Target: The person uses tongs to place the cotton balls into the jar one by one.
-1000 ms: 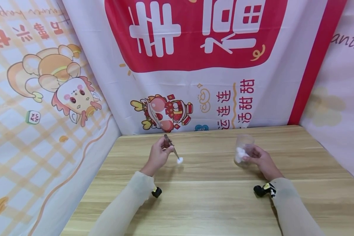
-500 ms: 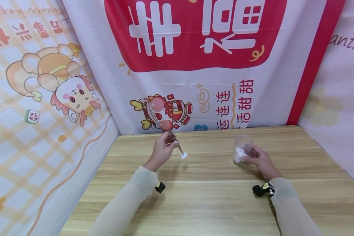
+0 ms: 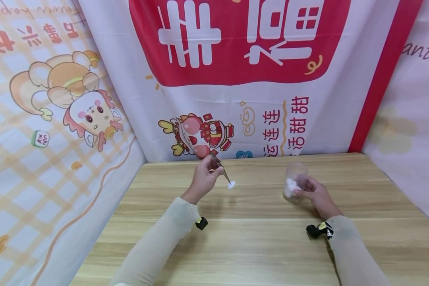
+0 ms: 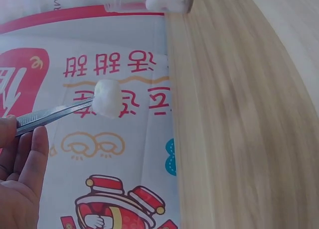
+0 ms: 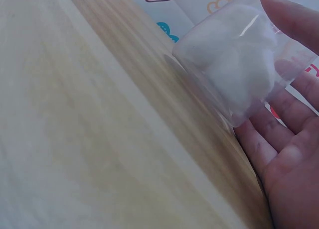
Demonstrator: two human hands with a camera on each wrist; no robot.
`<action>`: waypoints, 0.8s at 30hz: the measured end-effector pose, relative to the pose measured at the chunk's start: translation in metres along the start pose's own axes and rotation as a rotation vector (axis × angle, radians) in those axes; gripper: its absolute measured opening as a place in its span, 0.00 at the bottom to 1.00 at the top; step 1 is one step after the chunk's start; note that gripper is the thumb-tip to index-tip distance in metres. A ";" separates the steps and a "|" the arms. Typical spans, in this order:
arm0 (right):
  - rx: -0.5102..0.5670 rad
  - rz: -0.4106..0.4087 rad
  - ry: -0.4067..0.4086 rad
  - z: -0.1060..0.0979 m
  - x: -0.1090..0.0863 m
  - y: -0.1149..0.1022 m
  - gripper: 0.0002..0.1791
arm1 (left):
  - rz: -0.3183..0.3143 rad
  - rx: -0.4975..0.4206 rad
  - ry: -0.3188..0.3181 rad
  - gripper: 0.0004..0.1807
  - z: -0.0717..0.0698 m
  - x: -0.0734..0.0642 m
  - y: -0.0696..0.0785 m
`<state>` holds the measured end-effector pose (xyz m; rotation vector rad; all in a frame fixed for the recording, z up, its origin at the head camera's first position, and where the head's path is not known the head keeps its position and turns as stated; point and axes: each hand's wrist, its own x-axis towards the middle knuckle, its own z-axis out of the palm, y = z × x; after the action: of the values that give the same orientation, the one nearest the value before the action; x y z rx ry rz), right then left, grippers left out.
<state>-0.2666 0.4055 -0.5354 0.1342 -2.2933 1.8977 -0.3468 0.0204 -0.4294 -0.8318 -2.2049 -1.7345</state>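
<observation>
My left hand (image 3: 204, 177) pinches a pair of metal tweezers (image 3: 221, 167), which slant down to the right. At their tips sits a white cotton ball (image 3: 231, 185), held above the tabletop; in the left wrist view the cotton ball (image 4: 107, 98) shows large and round. To the right, my right hand (image 3: 317, 194) grips a clear plastic jar (image 3: 296, 170) from its right side, thumb in front. Several white cotton balls (image 5: 229, 59) fill the jar's lower part. The jar stands upright on the table, its top uncovered.
The wood-grain table (image 3: 257, 246) meets a printed cloth backdrop (image 3: 329, 131) just behind the jar and left hand. Another printed cloth (image 3: 125, 174) borders the left side. Small black cameras (image 3: 201, 223) are strapped at both wrists.
My left hand has moved right and slightly away from me, carrying the tweezers and cotton ball closer to the jar. The right hand and jar have stayed in place.
</observation>
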 end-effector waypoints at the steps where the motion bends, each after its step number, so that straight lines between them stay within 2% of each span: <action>1: -0.005 0.003 0.000 0.000 0.000 0.000 0.34 | -0.001 -0.002 -0.001 0.10 0.002 0.001 0.002; 6: -0.015 0.016 0.007 0.000 0.001 0.001 0.33 | 0.008 -0.016 -0.020 0.10 0.012 0.007 0.009; 16: -0.022 0.036 0.009 -0.001 0.001 0.002 0.34 | 0.101 -0.020 -0.054 0.10 0.028 0.018 0.018; 24: 0.005 0.044 0.007 0.001 -0.001 -0.005 0.35 | 0.100 -0.049 -0.092 0.10 0.039 0.024 0.024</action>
<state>-0.2649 0.4037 -0.5307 0.0785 -2.3053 1.9216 -0.3460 0.0673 -0.4085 -1.0344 -2.1443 -1.7420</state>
